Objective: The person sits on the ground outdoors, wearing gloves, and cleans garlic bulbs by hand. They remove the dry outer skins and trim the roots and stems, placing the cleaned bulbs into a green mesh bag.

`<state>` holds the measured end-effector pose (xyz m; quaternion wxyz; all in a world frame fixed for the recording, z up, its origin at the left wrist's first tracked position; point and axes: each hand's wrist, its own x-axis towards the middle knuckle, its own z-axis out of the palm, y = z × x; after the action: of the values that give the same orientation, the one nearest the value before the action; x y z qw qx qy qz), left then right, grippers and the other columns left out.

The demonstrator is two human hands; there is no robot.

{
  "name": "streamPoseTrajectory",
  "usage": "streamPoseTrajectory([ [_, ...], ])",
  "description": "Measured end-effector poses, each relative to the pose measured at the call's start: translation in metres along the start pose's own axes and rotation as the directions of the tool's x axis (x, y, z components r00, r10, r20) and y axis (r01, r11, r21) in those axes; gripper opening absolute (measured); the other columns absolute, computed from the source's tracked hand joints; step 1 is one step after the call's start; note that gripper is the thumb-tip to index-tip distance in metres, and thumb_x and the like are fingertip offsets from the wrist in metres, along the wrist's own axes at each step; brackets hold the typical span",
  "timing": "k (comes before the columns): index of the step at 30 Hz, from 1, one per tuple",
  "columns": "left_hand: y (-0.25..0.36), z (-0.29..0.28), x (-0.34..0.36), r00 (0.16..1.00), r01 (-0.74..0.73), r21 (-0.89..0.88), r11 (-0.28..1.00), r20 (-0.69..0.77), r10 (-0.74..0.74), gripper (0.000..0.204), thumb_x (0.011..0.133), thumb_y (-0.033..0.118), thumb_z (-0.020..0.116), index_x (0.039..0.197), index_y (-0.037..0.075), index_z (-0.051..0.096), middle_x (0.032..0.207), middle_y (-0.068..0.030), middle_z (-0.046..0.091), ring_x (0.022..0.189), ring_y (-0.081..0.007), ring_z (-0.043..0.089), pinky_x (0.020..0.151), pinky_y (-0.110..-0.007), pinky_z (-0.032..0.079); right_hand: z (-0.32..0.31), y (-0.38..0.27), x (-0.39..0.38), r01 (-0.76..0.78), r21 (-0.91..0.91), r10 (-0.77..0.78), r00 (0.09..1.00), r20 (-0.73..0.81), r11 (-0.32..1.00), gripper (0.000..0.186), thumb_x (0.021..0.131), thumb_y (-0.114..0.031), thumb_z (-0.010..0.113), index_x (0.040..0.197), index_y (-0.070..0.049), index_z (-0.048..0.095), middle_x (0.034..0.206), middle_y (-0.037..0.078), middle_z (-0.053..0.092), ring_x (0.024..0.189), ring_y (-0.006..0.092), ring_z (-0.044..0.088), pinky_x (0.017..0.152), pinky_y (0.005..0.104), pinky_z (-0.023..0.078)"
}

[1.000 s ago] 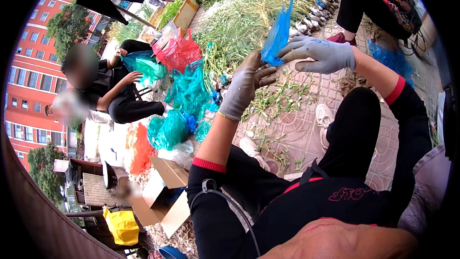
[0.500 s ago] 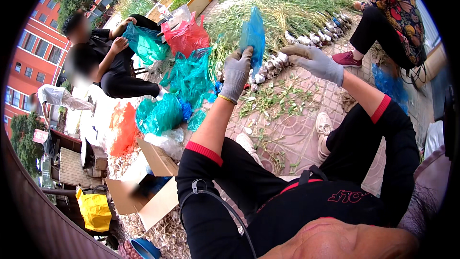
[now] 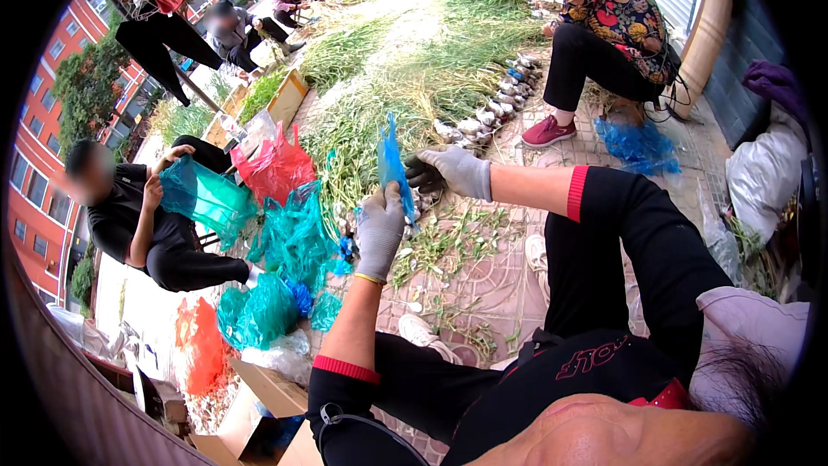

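My left hand (image 3: 380, 229), in a grey work glove, is closed on the lower part of a thin blue plastic bag (image 3: 393, 158) that stands up above the fingers. Just right of the bag is my right hand (image 3: 452, 173), gloved too, its dark-coated fingers apart and pointing at the bag; nothing shows in them. Whether those fingertips touch the bag I cannot tell. Beyond my hands a row of garlic bulbs (image 3: 483, 117) with long green stalks (image 3: 405, 52) lies on the paving. Some bulbs are partly hidden behind my hands.
Loose leaves (image 3: 453, 246) litter the paving before my feet. To the left lie teal bags (image 3: 293, 233), a red bag (image 3: 274, 168), an orange bag (image 3: 198, 345) and a cardboard box (image 3: 272, 388). One person (image 3: 142, 207) holds a teal bag; another (image 3: 604, 34) squats at the right by the garlic.
My view has swung, bringing more of the garlic row and people into sight. The blue bag now looks narrower. My right hand has turned and come closer to it.
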<state>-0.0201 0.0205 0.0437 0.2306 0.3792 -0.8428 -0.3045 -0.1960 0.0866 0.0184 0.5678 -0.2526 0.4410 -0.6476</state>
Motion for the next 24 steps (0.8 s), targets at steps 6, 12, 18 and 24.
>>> streamPoseTrajectory([
  [6,-0.021,-0.003,0.014,0.996,0.056,-0.411,0.91,-0.039,-0.079,0.042,0.092,0.035,0.054,0.077,-0.002,0.063,0.056,-0.007,0.055,0.052,-0.0142,0.05,0.051,-0.033,0.039,-0.016,-0.009,-0.002,0.029,0.016,-0.028,0.996,-0.082,0.999,0.032,0.098,-0.029,0.043,0.112,-0.004,0.059,0.102,0.008,0.067,0.09,0.0208,0.065,0.078,0.0349,0.054],
  [12,0.004,-0.001,0.006,1.0,-0.012,0.033,0.999,-0.014,0.012,0.04,0.09,0.043,0.051,0.086,0.007,0.069,0.075,-0.0176,0.065,0.072,-0.034,0.064,0.065,-0.042,0.048,0.002,-0.005,-0.001,-0.064,0.172,0.059,0.998,0.034,0.983,0.046,0.093,-0.045,0.052,0.124,-0.012,0.044,0.104,0.006,0.06,0.089,0.0184,0.063,0.075,0.0349,0.056],
  [18,0.026,0.013,0.008,0.994,-0.108,0.109,0.988,0.033,0.105,0.035,0.091,0.038,0.05,0.093,0.009,0.069,0.082,-0.0174,0.066,0.077,-0.0351,0.064,0.068,-0.044,0.049,-0.003,0.002,0.003,0.034,0.085,-0.026,0.996,-0.089,0.996,0.022,0.094,-0.027,0.056,0.109,-0.012,0.057,0.091,0.003,0.064,0.078,0.0142,0.063,0.065,0.0324,0.056],
  [24,0.024,0.015,0.018,0.997,0.049,-0.131,0.99,0.065,-0.041,0.041,0.091,0.039,0.049,0.089,0.002,0.067,0.071,-0.019,0.063,0.067,-0.0299,0.064,0.065,-0.04,0.047,-0.025,-0.006,0.011,0.129,0.192,-0.1,0.983,-0.155,0.973,0.016,0.093,-0.016,0.055,0.101,-0.004,0.062,0.086,0.007,0.066,0.074,0.0186,0.066,0.067,0.0342,0.057],
])
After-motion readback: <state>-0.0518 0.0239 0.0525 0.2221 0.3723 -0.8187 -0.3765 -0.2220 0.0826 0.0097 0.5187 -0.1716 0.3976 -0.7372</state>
